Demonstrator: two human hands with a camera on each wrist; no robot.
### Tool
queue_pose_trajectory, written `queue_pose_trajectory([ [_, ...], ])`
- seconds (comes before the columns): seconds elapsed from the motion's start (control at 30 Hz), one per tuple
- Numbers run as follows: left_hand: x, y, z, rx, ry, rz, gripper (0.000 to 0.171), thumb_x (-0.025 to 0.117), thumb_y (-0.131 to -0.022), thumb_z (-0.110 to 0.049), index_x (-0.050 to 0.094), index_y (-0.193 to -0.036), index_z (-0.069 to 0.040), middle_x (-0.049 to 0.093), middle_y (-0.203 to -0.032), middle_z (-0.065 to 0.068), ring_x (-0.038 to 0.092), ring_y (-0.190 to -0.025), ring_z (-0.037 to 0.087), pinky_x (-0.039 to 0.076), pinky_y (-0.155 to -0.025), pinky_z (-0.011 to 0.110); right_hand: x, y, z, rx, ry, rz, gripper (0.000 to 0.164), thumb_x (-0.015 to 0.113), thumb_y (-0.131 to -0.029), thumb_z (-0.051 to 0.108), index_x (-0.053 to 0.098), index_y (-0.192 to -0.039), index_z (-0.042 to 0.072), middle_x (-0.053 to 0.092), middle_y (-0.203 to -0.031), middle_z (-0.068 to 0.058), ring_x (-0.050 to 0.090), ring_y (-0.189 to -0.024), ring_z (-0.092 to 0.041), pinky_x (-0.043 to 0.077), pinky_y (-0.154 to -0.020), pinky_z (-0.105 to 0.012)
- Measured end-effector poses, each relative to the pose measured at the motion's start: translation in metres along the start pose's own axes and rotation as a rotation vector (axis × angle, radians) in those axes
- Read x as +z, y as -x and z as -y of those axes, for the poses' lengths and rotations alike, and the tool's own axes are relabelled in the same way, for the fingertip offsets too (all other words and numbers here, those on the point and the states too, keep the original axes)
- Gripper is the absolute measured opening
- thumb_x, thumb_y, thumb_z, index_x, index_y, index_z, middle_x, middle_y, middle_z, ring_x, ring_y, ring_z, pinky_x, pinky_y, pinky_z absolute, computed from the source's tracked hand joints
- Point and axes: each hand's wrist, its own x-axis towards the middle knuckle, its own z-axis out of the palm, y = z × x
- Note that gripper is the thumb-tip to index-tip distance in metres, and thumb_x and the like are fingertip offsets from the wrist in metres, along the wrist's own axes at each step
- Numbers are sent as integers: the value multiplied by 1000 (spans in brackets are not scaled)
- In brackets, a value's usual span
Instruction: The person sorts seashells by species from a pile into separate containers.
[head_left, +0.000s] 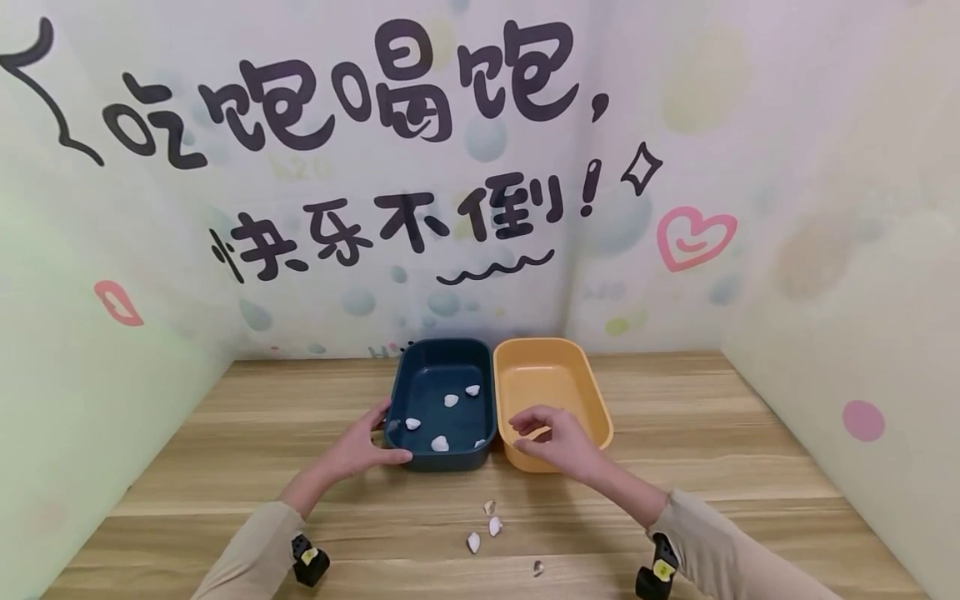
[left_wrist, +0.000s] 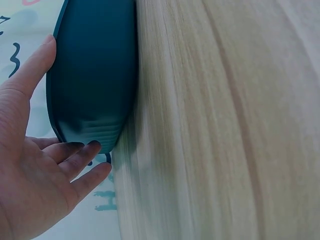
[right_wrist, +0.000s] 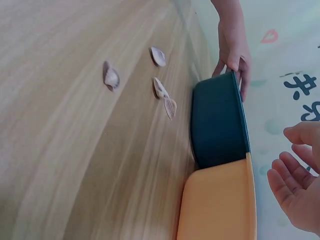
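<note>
My left hand [head_left: 360,450] holds the near left corner of a dark blue plastic bin [head_left: 450,461]. Its thumb rests on the rim and its fingers lie along the side wall, as the left wrist view shows. Several white seashells [head_left: 451,400] lie scattered inside this bin. Over the near part of a yellow bin [head_left: 547,379] hovers my right hand [head_left: 558,442], its fingers loosely bent. No object shows between those fingers in the right wrist view. On the table in front of the bins lie several more seashells [head_left: 473,542], one [right_wrist: 111,77] apart from the others.
Both bins stand side by side on a wooden table [head_left: 315,400], close to the back wall [head_left: 480,308] with its printed lettering. Side walls enclose the table at left and right. The yellow bin's floor is partly hidden by my right hand.
</note>
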Motion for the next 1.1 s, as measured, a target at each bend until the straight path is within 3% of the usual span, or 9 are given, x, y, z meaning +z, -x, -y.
queue_pose_trajectory([
  [0.2,0,1,-1,3,-9,1,97,76,-72,-30,18,-143,1,33,-141,23,37,-124,38,30,-99,54,8,10,4,-5,-55,50,21,68,-80,6,65,-100,1,64,-95,-13,59,-86,-23,52,-72,-28],
  [0.43,0,1,-3,-21,-17,-4,97,76,-72,-31,18,-142,2,31,-141,24,36,-125,38,31,-99,53,20,23,1,-8,-106,124,23,68,-79,3,63,-100,-4,63,-98,-18,59,-88,-29,50,-72,-24],
  [0.77,-1,0,-3,-21,-47,-4,96,76,-72,-33,20,-142,2,33,-140,24,36,-125,38,31,-99,53,28,31,-6,2,-91,242,20,69,-77,2,64,-96,-4,64,-93,-15,59,-83,-14,51,-72,-23],
  [0.93,-2,0,-4,-23,-41,-3,95,76,-72,-33,21,-141,3,33,-140,25,36,-125,39,31,-99,53,32,31,-10,35,-85,326,19,71,-76,4,66,-93,3,65,-92,-6,58,-83,-15,50,-72,-23],
  [1.1,-2,-1,-5,-26,-40,5,95,75,-73,-33,20,-141,3,32,-140,25,35,-125,39,31,-99,53,39,32,-15,5,-78,375,18,71,-74,1,67,-90,3,65,-90,-5,56,-80,-13,50,-71,-22],
])
